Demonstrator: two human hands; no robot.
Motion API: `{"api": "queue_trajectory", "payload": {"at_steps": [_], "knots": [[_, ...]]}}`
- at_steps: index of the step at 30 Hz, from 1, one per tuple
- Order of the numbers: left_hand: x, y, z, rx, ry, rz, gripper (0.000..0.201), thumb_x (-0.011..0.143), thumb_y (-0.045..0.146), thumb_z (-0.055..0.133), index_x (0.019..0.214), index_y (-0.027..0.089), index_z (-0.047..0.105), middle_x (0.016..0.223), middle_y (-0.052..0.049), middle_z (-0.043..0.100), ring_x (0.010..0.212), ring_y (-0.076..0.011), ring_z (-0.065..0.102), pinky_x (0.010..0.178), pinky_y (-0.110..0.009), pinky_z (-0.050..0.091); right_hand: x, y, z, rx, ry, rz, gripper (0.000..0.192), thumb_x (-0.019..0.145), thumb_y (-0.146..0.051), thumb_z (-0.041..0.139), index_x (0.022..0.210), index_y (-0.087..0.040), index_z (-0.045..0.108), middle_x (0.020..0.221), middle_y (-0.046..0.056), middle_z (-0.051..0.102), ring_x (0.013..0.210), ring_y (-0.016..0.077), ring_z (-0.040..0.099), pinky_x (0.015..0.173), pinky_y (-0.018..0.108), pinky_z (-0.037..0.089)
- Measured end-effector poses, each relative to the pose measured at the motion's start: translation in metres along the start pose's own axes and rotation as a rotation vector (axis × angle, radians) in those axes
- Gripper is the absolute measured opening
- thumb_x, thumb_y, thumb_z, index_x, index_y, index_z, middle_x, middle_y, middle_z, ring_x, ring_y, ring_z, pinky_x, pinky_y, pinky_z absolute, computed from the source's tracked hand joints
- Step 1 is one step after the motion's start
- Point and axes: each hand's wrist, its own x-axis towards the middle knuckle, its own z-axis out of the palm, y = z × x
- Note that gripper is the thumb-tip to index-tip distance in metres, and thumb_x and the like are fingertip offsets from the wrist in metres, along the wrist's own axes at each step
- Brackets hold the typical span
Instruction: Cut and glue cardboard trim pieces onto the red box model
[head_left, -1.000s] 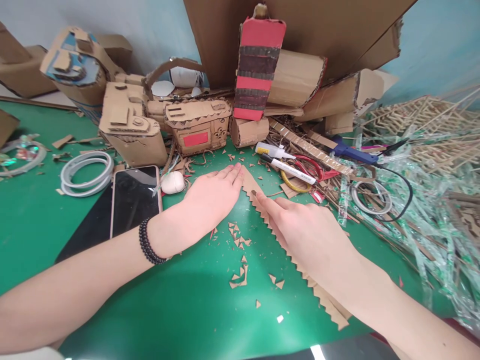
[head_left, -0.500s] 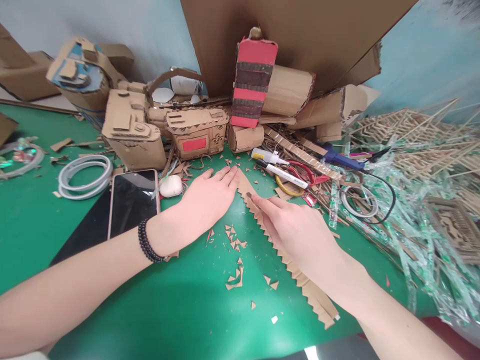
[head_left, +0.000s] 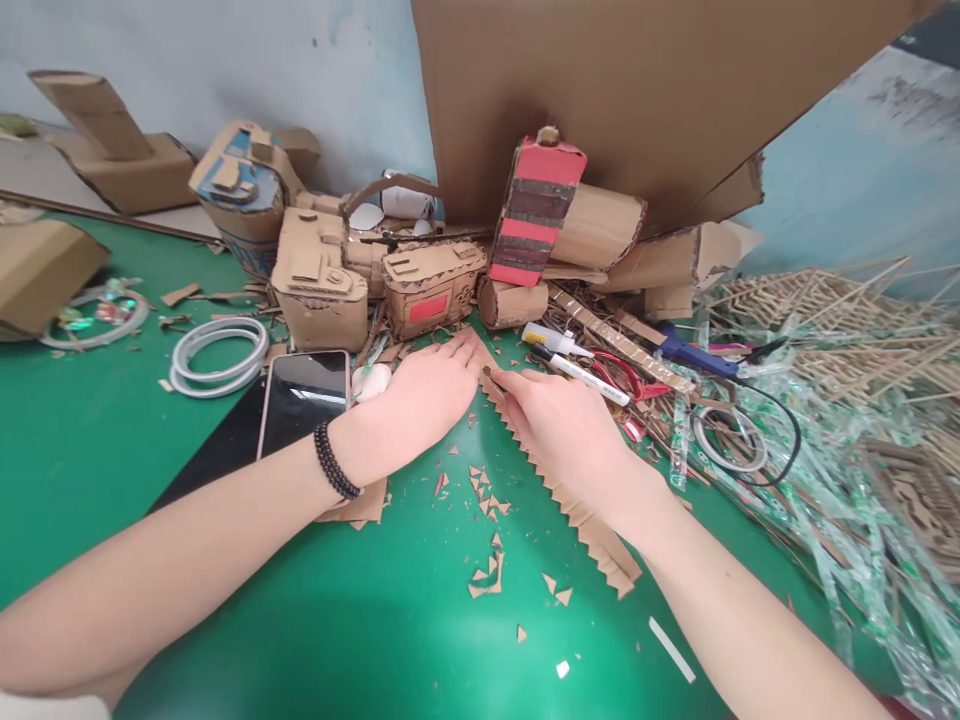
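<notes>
Green mat (head_left: 90,440) covers the table, pale blue wall behind, big cardboard sheet (head_left: 637,90) leaning over a heap of cardboard models (head_left: 375,275). The strip (head_left: 577,510) is brown corrugated cardboard, long and narrow, its left edge cut into a row of sawtooth points; it lies flat on the mat at centre. Long axis runs diagonally: far end up near the models between the two hands, near end down and to the right, close to the right forearm. Teeth point toward the left and near side. Left hand (head_left: 412,400) lies palm down, fingers together and flat, fingertips touching the strip's far end, pressing on it, gripping nothing. Right hand (head_left: 562,430) lies over the strip's middle, index finger stretched along it toward the far end; a small dark thing shows at the fingertip, cannot tell what it is or whether it is pinched. Small triangular offcuts (head_left: 487,500) lie scattered on the mat just left of the strip. Phone (head_left: 304,400) lies face up beside the left wrist, which wears a black bead bracelet (head_left: 334,462). White marker (head_left: 581,372) and red scissors (head_left: 626,375) lie just beyond the right hand.
</notes>
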Motion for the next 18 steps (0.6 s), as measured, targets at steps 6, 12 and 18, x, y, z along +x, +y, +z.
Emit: {"api": "queue_trajectory", "payload": {"at_steps": [6,12,18], "knots": [[0.000,0.000,0.002,0.019,-0.008,-0.016,0.061,0.100,0.002,0.036,0.161,0.001,0.044,0.170,-0.024,0.040,0.157,-0.0300,0.046,0.125,-0.044,0.046,0.000,-0.003,-0.007,-0.094,-0.084,-0.027,0.054,0.109,-0.017,0.040,0.162,-0.024,0.046,0.125,0.013,0.078,0.105,0.0297,0.080,0.075,0.035,0.056],[0.000,0.007,0.008,0.043,-0.019,-0.050,0.062,0.102,0.003,0.033,0.163,-0.002,0.037,0.173,-0.024,0.033,0.160,-0.0312,0.039,0.125,-0.046,0.046,0.001,-0.006,-0.010,-0.137,-0.109,-0.035,0.054,0.109,-0.017,0.039,0.162,-0.019,0.046,0.117,0.016,0.079,0.102,0.0324,0.080,0.071,0.036,0.055],[0.001,0.008,0.008,0.036,-0.011,-0.043,0.061,0.102,0.003,0.034,0.162,-0.004,0.039,0.171,-0.026,0.035,0.160,-0.0323,0.040,0.125,-0.047,0.047,-0.003,-0.001,-0.008,-0.142,-0.124,-0.045,0.055,0.108,-0.017,0.042,0.163,-0.021,0.045,0.114,0.014,0.079,0.100,0.0324,0.081,0.067,0.035,0.053]]}}
